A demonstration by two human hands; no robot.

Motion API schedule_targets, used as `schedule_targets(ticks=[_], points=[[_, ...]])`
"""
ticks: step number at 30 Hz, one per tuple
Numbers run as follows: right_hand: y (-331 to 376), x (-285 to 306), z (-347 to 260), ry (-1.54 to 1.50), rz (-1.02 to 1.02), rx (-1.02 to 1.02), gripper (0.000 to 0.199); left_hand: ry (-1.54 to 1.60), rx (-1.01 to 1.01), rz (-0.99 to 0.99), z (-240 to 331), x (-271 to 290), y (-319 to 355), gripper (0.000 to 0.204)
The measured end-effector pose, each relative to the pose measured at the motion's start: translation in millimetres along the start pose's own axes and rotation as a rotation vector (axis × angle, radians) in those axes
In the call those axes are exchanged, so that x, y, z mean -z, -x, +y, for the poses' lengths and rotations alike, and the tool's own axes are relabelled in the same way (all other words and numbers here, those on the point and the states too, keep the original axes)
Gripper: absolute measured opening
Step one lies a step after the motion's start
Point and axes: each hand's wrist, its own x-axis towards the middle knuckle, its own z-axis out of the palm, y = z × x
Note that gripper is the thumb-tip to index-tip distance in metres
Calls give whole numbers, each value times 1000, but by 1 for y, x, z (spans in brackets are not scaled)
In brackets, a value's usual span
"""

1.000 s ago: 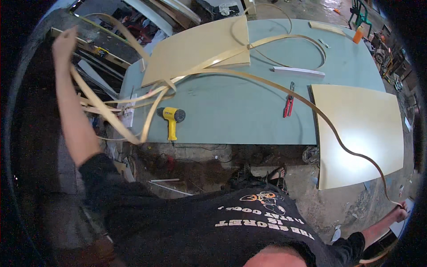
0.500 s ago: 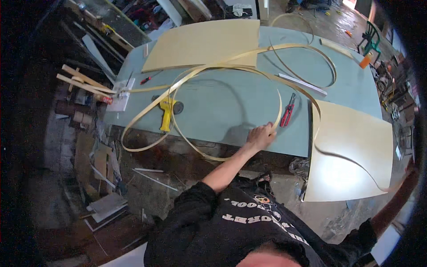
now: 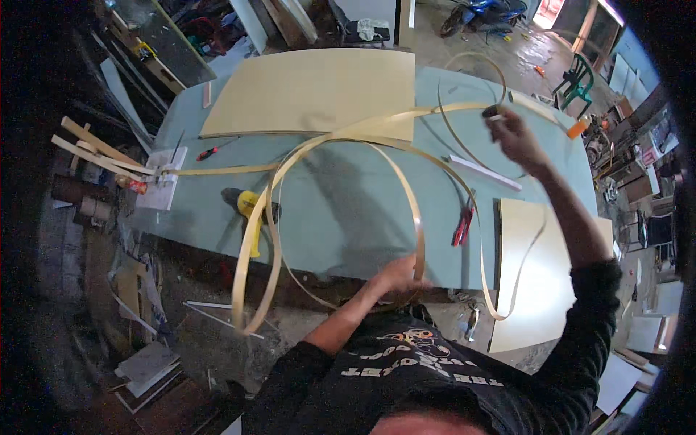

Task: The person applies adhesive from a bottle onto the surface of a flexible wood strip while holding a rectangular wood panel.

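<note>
A long, flat, cream edging strip (image 3: 254,239) lies in wide loops over and above the grey-green table (image 3: 341,210). At the table's near edge my left hand (image 3: 401,277) is closed on one stretch of it. My right hand (image 3: 516,138) is raised over the far right of the table, its fingers curled and blurred. The strip's right-hand run rises toward that wrist, and a small dark piece shows at the fingertips. Inside the loops lies a yellow and black pistol-shaped power tool (image 3: 249,206). Red-handled pliers (image 3: 462,225) rest right of my left hand.
A large cream panel (image 3: 319,87) covers the table's far side; another cream panel (image 3: 533,268) lies at the near right. A red screwdriver (image 3: 207,153), white bar (image 3: 486,172) and orange object (image 3: 578,128) lie about. Wooden sticks (image 3: 101,148) jut out at the left. A green chair (image 3: 576,83) stands beyond.
My right hand has swung from the far right edge in and up over the table. My left hand has come nearer to me and a little left. The strip's loops have shifted, and the view has tilted.
</note>
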Motion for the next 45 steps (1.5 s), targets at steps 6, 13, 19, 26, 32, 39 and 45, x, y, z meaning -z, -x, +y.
schedule_targets(ticks=[6, 13, 19, 26, 32, 39, 45], points=[[-86, -175, 81, -65, -99, -84, 19, -40, 40, 78, -22, 43, 77, 109], [-124, -301, 118, 154, -64, 100, 27, 528, -102, 1057, 8, 264, 177, 23], [-150, -350, 98, -258, -45, 45, 27, -105, 200, 927, -182, 413, 75, 31], [-148, -327, 108, -149, -67, -52, 32, 154, 344, 94, -183, 394, -60, 51], [-150, -320, 65, 49, -233, 2, 25, -68, 233, 48, -158, 410, -53, 53], [-160, -273, 15, 228, -220, 133, 24, -51, 68, 100, -104, 433, -71, 48], [-164, -234, -43, 329, -160, 326, 22, 10, -138, 119, -30, 450, -58, 53]])
